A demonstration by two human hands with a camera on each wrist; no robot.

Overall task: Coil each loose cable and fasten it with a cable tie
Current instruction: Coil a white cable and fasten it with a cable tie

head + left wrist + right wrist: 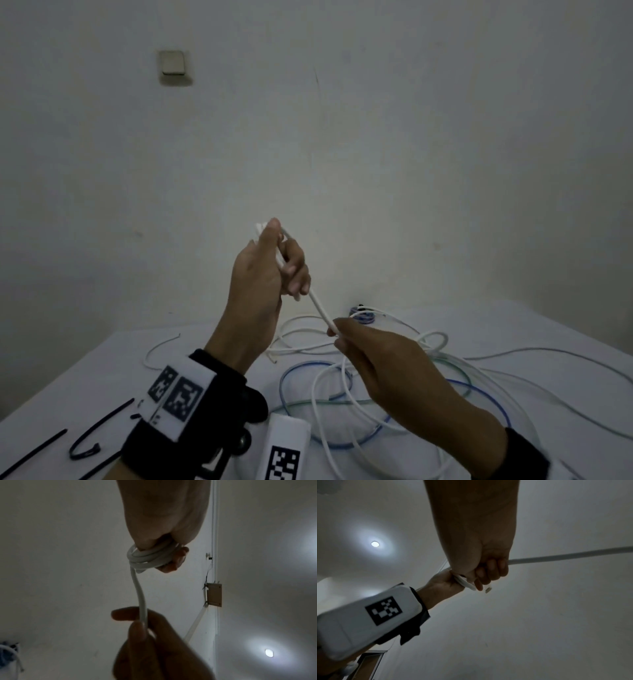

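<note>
My left hand (281,261) is raised above the table and grips a small coil of white cable (147,558) wound in a few loops round its fingers. From the coil a straight stretch of the same white cable (320,308) slopes down to my right hand (337,334), which pinches it between thumb and forefinger. In the left wrist view the right hand (138,620) is below the coil. The rest of this cable hangs down into loose loops (342,404) on the table. Several black cable ties (92,432) lie at the front left.
The white table (513,329) holds a tangle of loose white, blue (486,394) and greenish cables right of centre. A small bound blue-and-white bundle (363,317) sits at the back by the wall. A short white cable piece (159,346) lies at the left.
</note>
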